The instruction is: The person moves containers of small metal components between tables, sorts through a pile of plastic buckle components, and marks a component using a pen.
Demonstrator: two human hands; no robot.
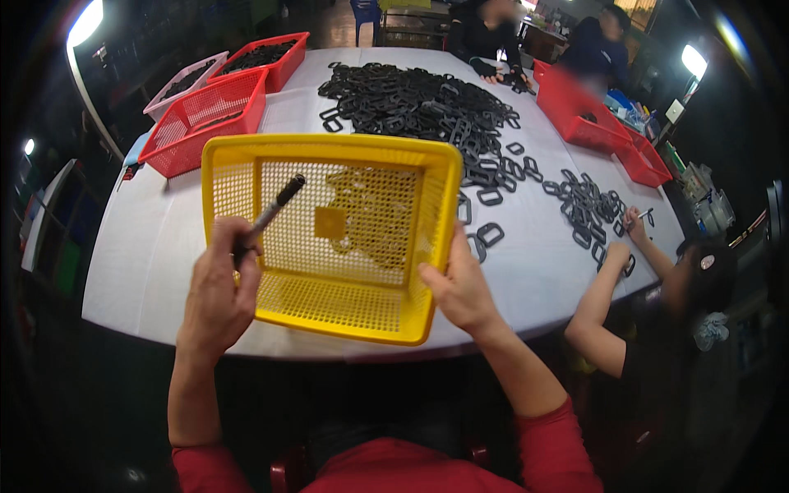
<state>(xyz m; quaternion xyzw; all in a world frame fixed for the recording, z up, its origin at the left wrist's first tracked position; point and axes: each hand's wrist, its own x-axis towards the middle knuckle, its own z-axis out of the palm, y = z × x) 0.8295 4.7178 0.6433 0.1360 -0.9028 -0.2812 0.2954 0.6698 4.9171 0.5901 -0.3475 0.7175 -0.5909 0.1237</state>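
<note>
A yellow plastic mesh basket is tilted up in front of me, and its inside faces me with nothing lying in it. My right hand grips the basket's right side, thumb on the rim. At the left side, my left hand is closed round a slim grey pen-like tool with a dark end, which points up across the basket. The left fingertips are partly hidden, so how firmly they hold the basket is unclear. Beyond it, a large heap of black oblong rings shows partly through the mesh.
A white-covered table carries red baskets at the left and a red bin at the far right. Near right, a person's hands work at a smaller pile of black rings. Other people sit at the far side.
</note>
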